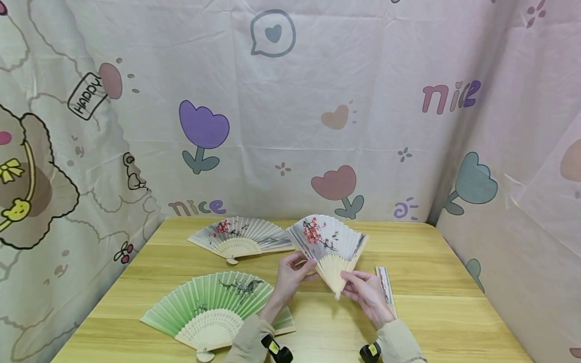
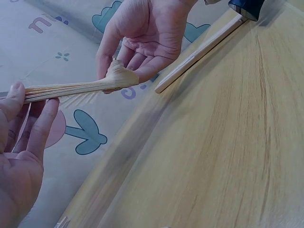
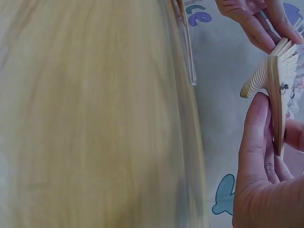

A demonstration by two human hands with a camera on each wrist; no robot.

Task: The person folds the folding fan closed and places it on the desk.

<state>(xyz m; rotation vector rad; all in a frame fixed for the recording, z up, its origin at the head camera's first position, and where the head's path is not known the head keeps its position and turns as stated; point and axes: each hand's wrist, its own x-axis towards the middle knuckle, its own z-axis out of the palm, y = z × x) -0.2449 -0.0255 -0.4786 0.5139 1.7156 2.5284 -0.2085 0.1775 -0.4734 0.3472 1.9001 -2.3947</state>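
Observation:
In the head view, both hands hold a partly spread white folding fan [image 1: 333, 242] with red blossoms and bare pale ribs, raised above the table. My left hand [image 1: 290, 277] pinches its left edge between thumb and fingers. Lower on the right, my right hand [image 1: 365, 295] grips the ribs near the pivot end. The left wrist view catches the ribs [image 2: 71, 89] edge-on, between the left hand [image 2: 23, 156] and the right hand [image 2: 147, 38]. In the right wrist view, the right hand [image 3: 261, 171] pinches the stacked outer ribs [image 3: 274, 102].
Left of the hands, a green fan [image 1: 195, 302] lies spread on the wooden table [image 1: 436, 282], partly behind the left forearm. Another spread blossom fan [image 1: 238, 244] lies at the back. A folded fan [image 1: 384, 282] rests beside the right hand. Printed cloth [image 1: 290, 126] surrounds the table.

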